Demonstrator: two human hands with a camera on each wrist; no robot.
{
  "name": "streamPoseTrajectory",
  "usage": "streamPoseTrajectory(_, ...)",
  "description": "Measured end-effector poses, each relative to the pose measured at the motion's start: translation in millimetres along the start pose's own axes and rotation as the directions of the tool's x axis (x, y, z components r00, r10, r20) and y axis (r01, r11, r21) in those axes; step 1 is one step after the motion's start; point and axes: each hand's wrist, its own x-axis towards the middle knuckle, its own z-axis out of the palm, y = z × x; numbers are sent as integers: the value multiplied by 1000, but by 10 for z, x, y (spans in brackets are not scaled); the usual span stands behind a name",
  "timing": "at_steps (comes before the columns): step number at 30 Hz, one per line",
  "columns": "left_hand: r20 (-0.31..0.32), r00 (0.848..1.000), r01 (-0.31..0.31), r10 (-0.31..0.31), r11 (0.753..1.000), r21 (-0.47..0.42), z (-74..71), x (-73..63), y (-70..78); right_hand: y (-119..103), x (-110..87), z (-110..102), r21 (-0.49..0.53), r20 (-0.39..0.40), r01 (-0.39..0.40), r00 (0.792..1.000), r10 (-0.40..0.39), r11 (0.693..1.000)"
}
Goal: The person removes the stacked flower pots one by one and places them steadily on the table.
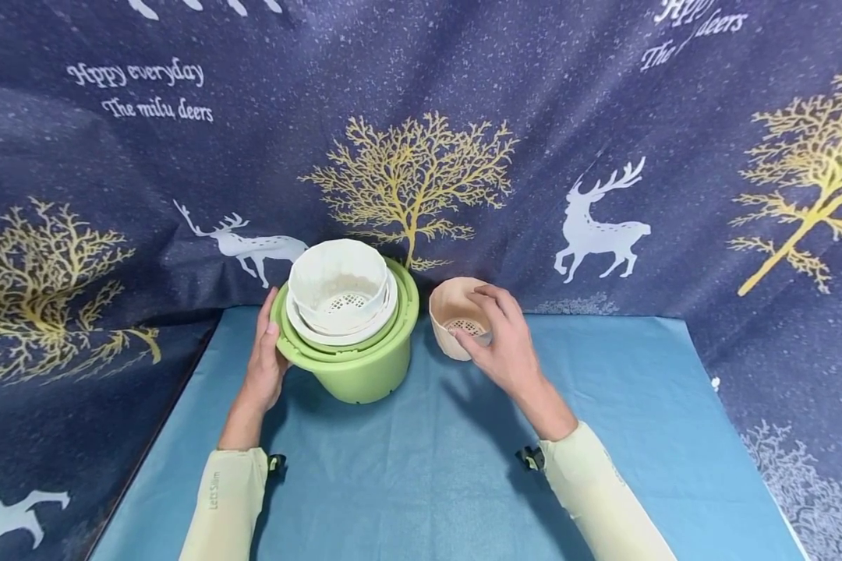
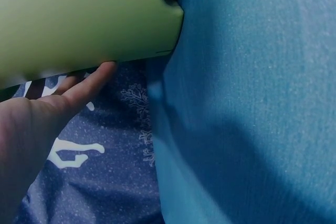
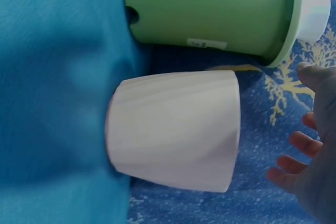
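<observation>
A green flowerpot (image 1: 363, 379) stands on the table in the head view, with smaller pots nested inside it. The topmost is a white pot (image 1: 339, 273) with a perforated bottom. My left hand (image 1: 262, 362) rests against the left side of the green pot, its fingers (image 2: 86, 88) fairly straight along the wall. To the right stands a small beige pot (image 1: 451, 343) with drainage holes. My right hand (image 1: 508, 343) is over its right side in the head view. In the right wrist view, a gap separates the fingers from the beige pot (image 3: 173, 129), and they hold nothing.
Blue cloth (image 1: 407, 475) covers the table. A dark blue curtain (image 1: 421, 70) printed with deer and yellow trees hangs close behind the pots and along both sides. A small label (image 3: 207, 44) is on the green pot's wall.
</observation>
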Motion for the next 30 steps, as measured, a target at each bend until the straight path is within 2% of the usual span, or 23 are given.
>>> streamPoseTrajectory(6, -6, 1000, -4, 4, 1000, 4, 4, -6, -2, -117, 89, -8, 29, -12, 37, 999, -37, 999)
streamPoseTrajectory(21, -8, 1000, -10, 10, 1000, -7, -7, 12, -14, -325, 236, 24, 101, 16, 43, 999, -45, 994)
streamPoseTrajectory(30, -15, 1000, -4, 4, 1000, -8, 10, 8, -8, -415, 298, 69, 97, 19, 78, 997, -80, 992)
